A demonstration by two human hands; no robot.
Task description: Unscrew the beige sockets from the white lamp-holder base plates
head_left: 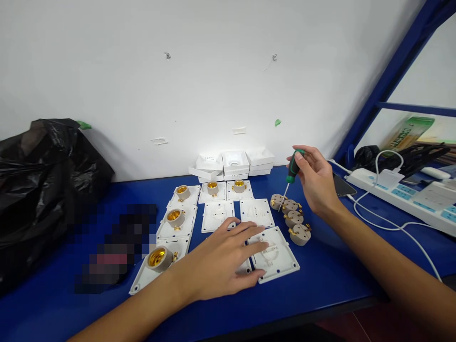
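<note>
Head view: a green-handled screwdriver (291,175) points down among round sockets (299,234), gripped by the fingers of the right hand (315,179); the left hand (226,259), fingers spread, lies over a white plate (282,264), blue table (320,280) between plate and front edge.

- A black plastic bag (46,190) slumps at left (glossy, creased).
- A dark phone (343,186) lies beside a white power strip (402,192).
- A green packet (410,134) tilts beyond it.
</note>
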